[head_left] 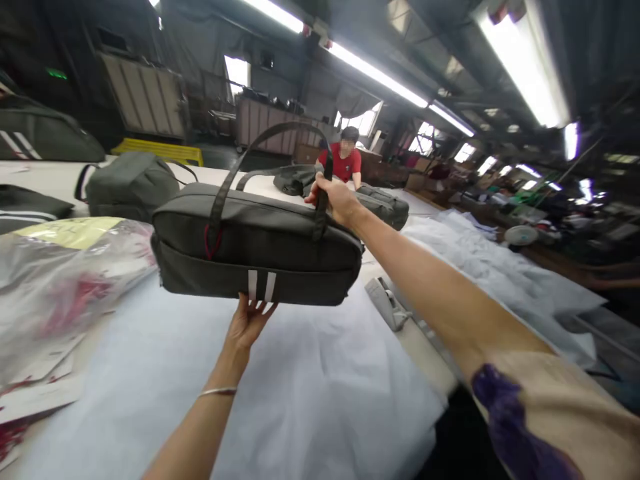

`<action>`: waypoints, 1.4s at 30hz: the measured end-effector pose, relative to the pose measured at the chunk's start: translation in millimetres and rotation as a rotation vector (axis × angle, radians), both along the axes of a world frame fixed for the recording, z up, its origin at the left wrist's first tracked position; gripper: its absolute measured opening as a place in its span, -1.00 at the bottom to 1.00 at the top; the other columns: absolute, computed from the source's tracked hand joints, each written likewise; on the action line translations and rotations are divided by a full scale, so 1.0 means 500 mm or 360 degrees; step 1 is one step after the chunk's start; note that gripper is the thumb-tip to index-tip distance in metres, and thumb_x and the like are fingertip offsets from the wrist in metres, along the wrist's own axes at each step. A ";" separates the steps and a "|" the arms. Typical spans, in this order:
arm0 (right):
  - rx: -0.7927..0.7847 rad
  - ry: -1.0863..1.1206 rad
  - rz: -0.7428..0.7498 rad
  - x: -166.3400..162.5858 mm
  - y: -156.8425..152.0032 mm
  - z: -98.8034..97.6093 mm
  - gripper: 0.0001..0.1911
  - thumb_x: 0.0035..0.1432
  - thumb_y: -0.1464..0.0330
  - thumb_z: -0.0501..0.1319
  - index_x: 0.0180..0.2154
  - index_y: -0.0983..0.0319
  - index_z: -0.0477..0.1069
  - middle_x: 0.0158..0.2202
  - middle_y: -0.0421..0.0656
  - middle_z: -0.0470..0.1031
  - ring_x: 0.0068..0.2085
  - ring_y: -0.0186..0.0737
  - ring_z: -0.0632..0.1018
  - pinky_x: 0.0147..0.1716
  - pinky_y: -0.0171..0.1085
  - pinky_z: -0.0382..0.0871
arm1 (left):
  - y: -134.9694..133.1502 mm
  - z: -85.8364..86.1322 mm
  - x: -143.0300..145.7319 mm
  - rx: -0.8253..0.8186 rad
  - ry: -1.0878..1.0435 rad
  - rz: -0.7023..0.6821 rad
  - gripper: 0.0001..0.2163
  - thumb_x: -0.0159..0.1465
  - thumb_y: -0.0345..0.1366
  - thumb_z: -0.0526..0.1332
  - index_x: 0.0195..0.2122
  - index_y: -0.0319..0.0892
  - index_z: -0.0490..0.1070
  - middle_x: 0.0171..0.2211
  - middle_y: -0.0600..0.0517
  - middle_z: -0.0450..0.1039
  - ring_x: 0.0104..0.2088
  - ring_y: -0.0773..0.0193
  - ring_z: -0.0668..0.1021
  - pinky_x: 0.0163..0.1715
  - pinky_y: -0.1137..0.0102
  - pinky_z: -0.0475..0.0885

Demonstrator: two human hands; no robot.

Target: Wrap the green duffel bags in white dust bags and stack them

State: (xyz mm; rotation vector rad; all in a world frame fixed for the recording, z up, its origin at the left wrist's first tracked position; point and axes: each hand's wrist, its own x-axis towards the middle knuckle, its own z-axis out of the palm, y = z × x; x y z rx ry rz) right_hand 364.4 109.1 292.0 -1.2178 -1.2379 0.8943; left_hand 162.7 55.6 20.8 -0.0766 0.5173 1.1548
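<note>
A dark grey duffel bag (255, 250) with two white stripes hangs in the air over the white-covered table (310, 400). My right hand (334, 198) is closed round one of its carrying straps near the bag's right end. Under the bag's bottom edge, my left hand (247, 323) presses up with fingers spread against the striped side. A red cord shows by the left strap base.
Clear plastic bags with red-printed cards (60, 287) lie at the left. More dark bags (127, 183) sit on the table behind. A person in a red shirt (345, 160) works at the far end. White fabric (490, 267) is heaped at the right.
</note>
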 end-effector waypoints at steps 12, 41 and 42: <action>0.0213 0.0383 -0.0086 0.015 0.099 -0.160 -0.47 0.12 -0.11 0.21 -0.56 0.20 0.29 -0.76 -0.40 0.14 -0.66 -0.43 0.25 -0.53 -0.36 0.24 | 0.034 -0.071 0.025 -0.0238 0.0064 0.0093 -0.81 0.32 -0.49 0.05 -0.28 -0.22 0.46 -0.08 -0.11 0.49 0.20 -0.13 0.39 -0.05 -0.06 0.55; -0.0026 -0.0118 -0.0362 0.058 0.157 -0.379 -0.54 -0.11 -0.08 0.37 -0.56 0.17 0.39 -0.68 -0.24 0.34 -0.66 -0.34 0.37 -0.71 -0.32 0.23 | -0.020 -0.189 -0.120 0.0037 0.1555 -0.0311 -0.86 0.12 -0.26 0.34 -0.41 -0.22 0.48 -0.52 -0.02 0.51 -0.44 0.13 0.59 -0.27 0.17 0.52; -0.0028 -0.0115 -0.0368 0.059 0.159 -0.380 -0.55 -0.12 -0.07 0.38 -0.57 0.15 0.39 -0.67 -0.22 0.35 -0.65 -0.33 0.38 -0.70 -0.32 0.23 | -0.021 -0.190 -0.145 0.0066 0.1714 -0.0176 -0.90 0.14 -0.27 0.30 -0.40 -0.19 0.48 -0.49 -0.01 0.51 -0.37 0.11 0.59 -0.19 0.16 0.51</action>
